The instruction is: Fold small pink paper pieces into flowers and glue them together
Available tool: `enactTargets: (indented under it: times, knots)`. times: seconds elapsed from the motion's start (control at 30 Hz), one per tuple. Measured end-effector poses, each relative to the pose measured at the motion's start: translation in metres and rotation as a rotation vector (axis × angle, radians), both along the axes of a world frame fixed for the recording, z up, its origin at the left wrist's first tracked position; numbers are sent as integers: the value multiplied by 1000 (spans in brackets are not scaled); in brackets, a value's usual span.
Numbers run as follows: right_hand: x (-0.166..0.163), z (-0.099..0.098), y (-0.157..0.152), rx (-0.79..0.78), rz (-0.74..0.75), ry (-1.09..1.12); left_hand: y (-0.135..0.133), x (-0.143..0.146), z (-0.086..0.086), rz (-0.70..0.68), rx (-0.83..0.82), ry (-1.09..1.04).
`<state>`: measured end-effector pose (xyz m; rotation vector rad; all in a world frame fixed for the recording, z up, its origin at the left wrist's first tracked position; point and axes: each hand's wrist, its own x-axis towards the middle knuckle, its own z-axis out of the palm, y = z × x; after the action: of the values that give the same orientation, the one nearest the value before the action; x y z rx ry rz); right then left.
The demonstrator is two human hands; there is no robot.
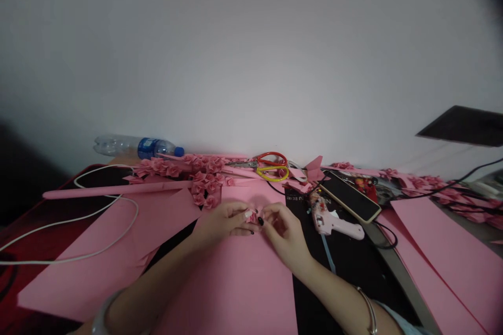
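Observation:
My left hand (226, 222) and my right hand (285, 230) meet over a large pink paper sheet (239, 277) in the middle of the table. Between their fingertips both pinch a small folded pink paper piece (252, 216). The fingers of both hands are curled closed around it, and most of the piece is hidden. Just behind my left hand lies a cluster of finished pink paper roses (204, 188). A bracelet shows on each wrist.
A pink glue gun (334, 220) and a phone (349, 196) lie right of my hands. Red scissors (271, 158) and yellow scissors (273, 172) sit at the back, with a plastic bottle (137, 146) lying at back left. A white cable (98, 214) loops left. More pink sheets (444, 251) lie right.

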<state>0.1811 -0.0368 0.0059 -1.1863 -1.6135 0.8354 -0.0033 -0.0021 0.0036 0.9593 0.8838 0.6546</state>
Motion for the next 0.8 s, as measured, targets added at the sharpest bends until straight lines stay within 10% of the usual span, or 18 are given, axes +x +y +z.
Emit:
enactTargets:
  times: [0.8]
  knots:
    - [-3,-5,6,-101,-16,-89,-7,11,8,11,205,99]
